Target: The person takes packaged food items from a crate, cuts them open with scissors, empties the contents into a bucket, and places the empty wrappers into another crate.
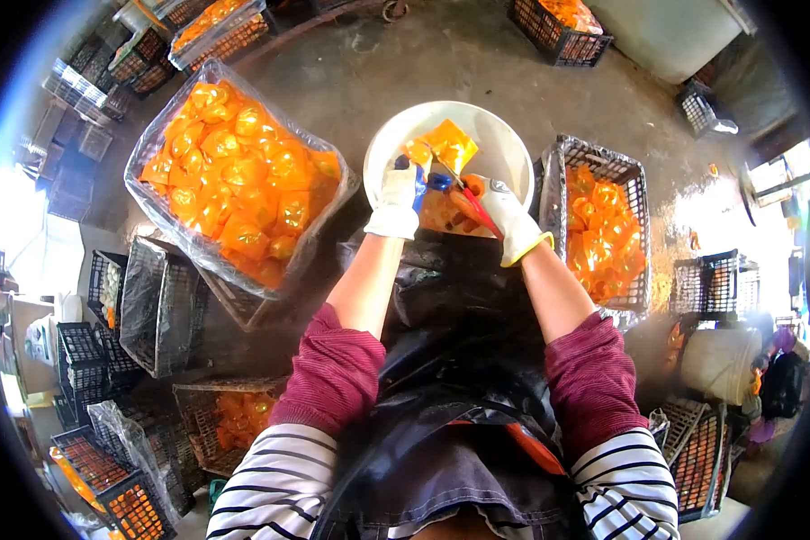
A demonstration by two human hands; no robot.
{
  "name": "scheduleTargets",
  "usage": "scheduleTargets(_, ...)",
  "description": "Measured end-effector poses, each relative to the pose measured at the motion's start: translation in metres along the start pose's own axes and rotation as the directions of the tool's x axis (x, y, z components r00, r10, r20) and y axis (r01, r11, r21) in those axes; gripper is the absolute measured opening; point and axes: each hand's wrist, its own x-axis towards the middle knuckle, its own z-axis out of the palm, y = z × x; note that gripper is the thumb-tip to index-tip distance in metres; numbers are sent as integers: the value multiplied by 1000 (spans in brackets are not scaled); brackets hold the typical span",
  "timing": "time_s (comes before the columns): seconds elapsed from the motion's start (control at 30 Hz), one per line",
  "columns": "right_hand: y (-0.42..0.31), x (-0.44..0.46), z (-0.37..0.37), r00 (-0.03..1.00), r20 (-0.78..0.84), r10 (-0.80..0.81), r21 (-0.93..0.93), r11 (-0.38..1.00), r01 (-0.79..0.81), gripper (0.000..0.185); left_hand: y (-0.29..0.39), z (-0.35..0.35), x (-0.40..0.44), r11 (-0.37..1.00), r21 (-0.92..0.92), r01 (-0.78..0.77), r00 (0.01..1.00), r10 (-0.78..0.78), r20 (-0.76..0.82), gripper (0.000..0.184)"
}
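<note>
Over a round white tub (382, 135) in front of me, my left hand (399, 200), in a white and blue glove, is closed on an orange packet (454, 147). My right hand (504, 213), gloved in white with a yellow cuff, is closed around red-handled scissors (479, 207). The scissor blades point up and left, against the packet. More orange material lies low inside the tub, partly hidden by my hands.
A plastic-lined crate (319, 144) heaped with orange packets stands left of the tub. To the right is a black crate (637, 180) of similar packets. More crates stand along both sides, and another black crate (562, 43) is at the top right.
</note>
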Motion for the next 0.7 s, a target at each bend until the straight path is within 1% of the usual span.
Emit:
scheduleTargets(0.07,2,1,-3,999,-41,-32,-131,991,27,27,-18,4,13,965,-241,-102,994,105,1,29)
scheduleTargets(0.13,19,13,-10,995,-53,-84,-282,957,66,28,16,0,-7,982,-189,-12,1000,16,19,33)
scheduleTargets(0.17,19,13,-10,987,-118,-113,-393,918,58,26,28,-1,-15,986,-161,33,999,-29,26,35)
scheduleTargets(0.23,17,14,-10,952,-233,-196,-595,804,20,25,-24,18,19,966,-210,-150,988,140,-61,39)
scheduleTargets(0.27,25,17,-10,951,-247,-185,-571,821,12,23,-41,24,32,943,-228,-243,969,224,-108,41)
scheduleTargets(0.37,62,38,-18,925,-326,-197,-401,915,53,28,-24,7,19,991,-127,-43,999,40,-28,44)
scheduleTargets(0.4,36,19,-14,943,-331,-46,-239,970,-36,28,-5,-4,-1,989,-85,-124,991,119,-65,41)
scheduleTargets(0.43,49,26,-14,896,-391,-211,-375,926,55,29,1,-15,-8,976,-163,-146,989,143,-27,40)
scheduleTargets(0.47,61,31,-18,887,-453,-94,56,989,134,28,4,-26,-10,957,-239,-164,985,170,5,39)
scheduleTargets(0.5,57,30,-17,902,-430,-23,326,928,179,28,7,-38,-14,932,-314,-182,979,201,28,38)
scheduleTargets(0.53,52,28,-17,913,-405,48,570,794,211,29,12,-44,-23,916,-300,-267,962,269,-35,36)
scheduleTargets(0.57,39,17,-19,933,-357,50,660,721,213,30,0,-50,-11,863,-107,-494,869,488,-79,30)
scheduleTargets(0.6,32,15,-21,935,-355,18,596,775,211,35,-11,-55,1,734,103,-671,725,679,-118,24)
scheduleTargets(0.63,29,14,-28,934,-358,-16,526,823,216,40,-5,-69,-6,760,170,-627,754,647,-114,22)
scheduleTargets(0.67,32,10,-38,899,-424,-111,557,751,355,40,2,-82,-12,780,236,-579,782,614,-110,21)
scheduleTargets(0.7,39,7,-48,866,-487,-112,641,628,442,44,13,-98,-28,843,160,-514,838,533,-119,21)
